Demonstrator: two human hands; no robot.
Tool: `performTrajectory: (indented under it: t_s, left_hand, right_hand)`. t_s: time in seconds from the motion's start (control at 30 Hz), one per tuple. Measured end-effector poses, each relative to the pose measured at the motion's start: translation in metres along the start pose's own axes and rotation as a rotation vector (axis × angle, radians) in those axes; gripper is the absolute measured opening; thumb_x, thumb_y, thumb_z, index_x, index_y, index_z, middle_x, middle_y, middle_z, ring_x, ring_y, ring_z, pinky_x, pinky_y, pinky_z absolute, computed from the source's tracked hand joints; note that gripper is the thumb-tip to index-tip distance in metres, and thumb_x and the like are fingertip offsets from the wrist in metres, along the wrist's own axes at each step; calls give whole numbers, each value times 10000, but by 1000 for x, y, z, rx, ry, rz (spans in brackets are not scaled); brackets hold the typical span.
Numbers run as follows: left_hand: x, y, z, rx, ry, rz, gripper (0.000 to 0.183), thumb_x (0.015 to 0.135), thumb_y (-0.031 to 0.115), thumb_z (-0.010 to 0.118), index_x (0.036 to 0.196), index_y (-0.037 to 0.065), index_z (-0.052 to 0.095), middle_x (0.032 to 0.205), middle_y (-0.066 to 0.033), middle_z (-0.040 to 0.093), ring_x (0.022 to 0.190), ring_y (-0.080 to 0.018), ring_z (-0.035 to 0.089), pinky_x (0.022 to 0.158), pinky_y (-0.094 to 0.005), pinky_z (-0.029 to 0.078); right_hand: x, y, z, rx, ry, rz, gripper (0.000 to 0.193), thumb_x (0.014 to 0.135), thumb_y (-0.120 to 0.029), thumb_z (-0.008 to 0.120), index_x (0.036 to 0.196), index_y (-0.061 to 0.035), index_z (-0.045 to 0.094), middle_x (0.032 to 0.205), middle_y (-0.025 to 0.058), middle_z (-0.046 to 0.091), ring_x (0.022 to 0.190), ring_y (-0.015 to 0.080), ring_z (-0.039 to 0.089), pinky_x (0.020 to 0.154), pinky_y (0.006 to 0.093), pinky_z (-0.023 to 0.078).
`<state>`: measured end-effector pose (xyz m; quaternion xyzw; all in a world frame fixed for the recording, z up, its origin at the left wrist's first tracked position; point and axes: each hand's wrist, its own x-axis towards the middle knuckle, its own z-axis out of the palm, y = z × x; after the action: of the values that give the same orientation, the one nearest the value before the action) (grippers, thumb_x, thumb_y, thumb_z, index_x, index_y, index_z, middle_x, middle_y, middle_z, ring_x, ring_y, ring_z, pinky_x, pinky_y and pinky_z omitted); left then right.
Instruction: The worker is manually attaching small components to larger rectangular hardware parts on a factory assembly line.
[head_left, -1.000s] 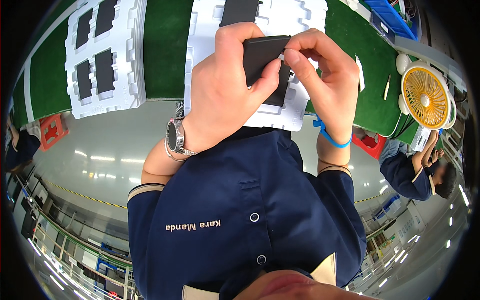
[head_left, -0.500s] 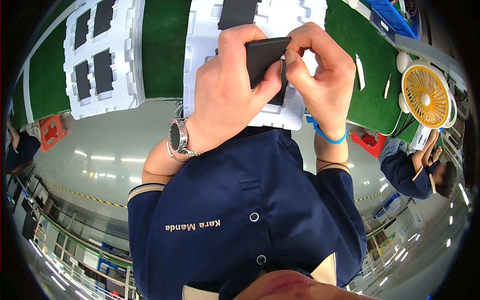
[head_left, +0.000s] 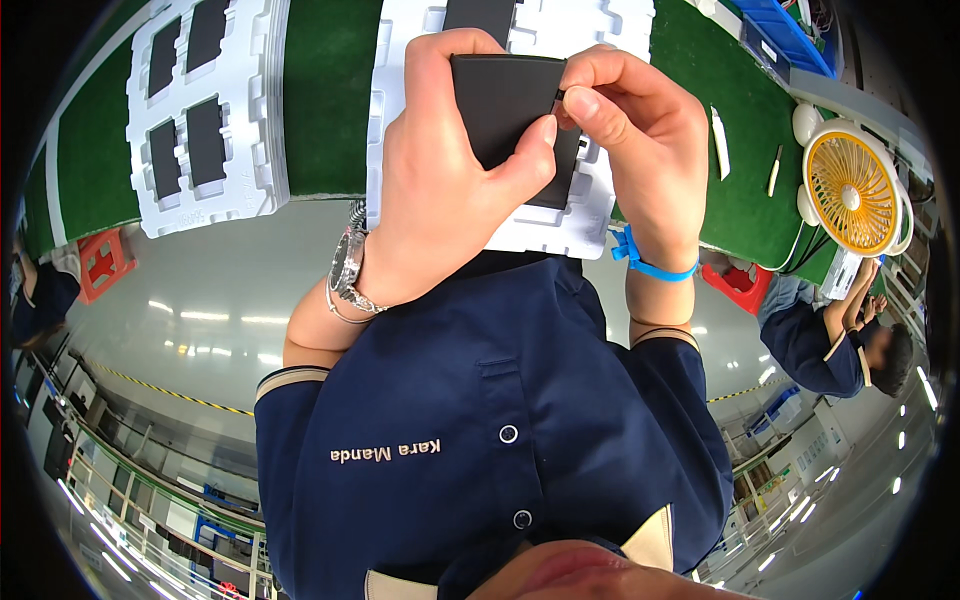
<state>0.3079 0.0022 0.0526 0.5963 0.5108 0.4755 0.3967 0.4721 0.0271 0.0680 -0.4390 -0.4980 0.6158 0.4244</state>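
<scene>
My left hand is closed round a flat black rectangular pack, fingers behind its far left side and thumb on its near right part. The pack is held above a white moulded tray, its broad face turned up toward me. At the pack's right edge my right hand pinches a small dark tab between thumb and forefinger. Another black pack lies in the tray beneath my hands, partly hidden. One more black pack sits in the tray's far part.
On the left, a stack of white trays holds several black packs. The green table also bears a white-handled tool, a slim pale tool and a yellow-and-white fan. A blue bin stands far right; a co-worker is at right.
The pack has moved slightly left and turned so its broad face shows more. My right hand's fingers have shifted to pinch the small tab at its edge.
</scene>
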Motion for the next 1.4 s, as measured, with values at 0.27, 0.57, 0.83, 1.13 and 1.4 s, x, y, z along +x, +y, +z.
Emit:
performTrajectory:
  t_s: [0.27, 0.57, 0.83, 1.13, 1.4]
  left_hand:
    - [2, 2, -3, -300, -106, -184, 442, 827, 6, 654, 1164, -15, 369, 884, -110, 616, 687, -146, 628, 623, -276, 542]
    - [3, 1, -7, -612, -145, -303, 385, 898, 27, 598, 1187, -5, 346, 904, -114, 642, 745, -152, 645, 691, -275, 537]
    - [2, 1, -4, -507, -129, -250, 290, 938, 73, 531, 1176, -19, 393, 927, -141, 644, 732, -174, 645, 672, -291, 538]
    - [6, -1, -9, -283, -258, -274, 296, 945, 107, 524, 1198, 7, 408, 943, -111, 607, 821, -167, 625, 718, -303, 514]
    - [23, -21, -31, 402, -164, 77, 279, 848, 137, 654, 1100, 56, 569, 1084, -77, 618, 1017, -278, 571, 866, -365, 470]
  right_hand:
    - [8, 9, -13, 395, -208, 214, 140, 906, -92, 638, 932, 44, 655, 805, 66, 641, 724, 130, 580, 707, 264, 488]
    - [8, 7, -6, 361, -148, 156, 179, 939, -133, 604, 972, 39, 643, 800, 70, 640, 737, 130, 583, 728, 271, 488]
    - [10, 7, -6, 121, -102, 37, 157, 935, -134, 602, 966, 13, 647, 773, 27, 623, 739, 99, 542, 726, 249, 453]
    - [18, -14, -3, -201, -146, 47, 241, 917, -110, 610, 1127, 7, 605, 865, 23, 641, 791, 88, 557, 715, 243, 452]
    - [47, -14, -44, -321, -47, 37, 154, 882, -43, 618, 1019, 16, 655, 912, 41, 655, 851, 118, 596, 785, 250, 468]
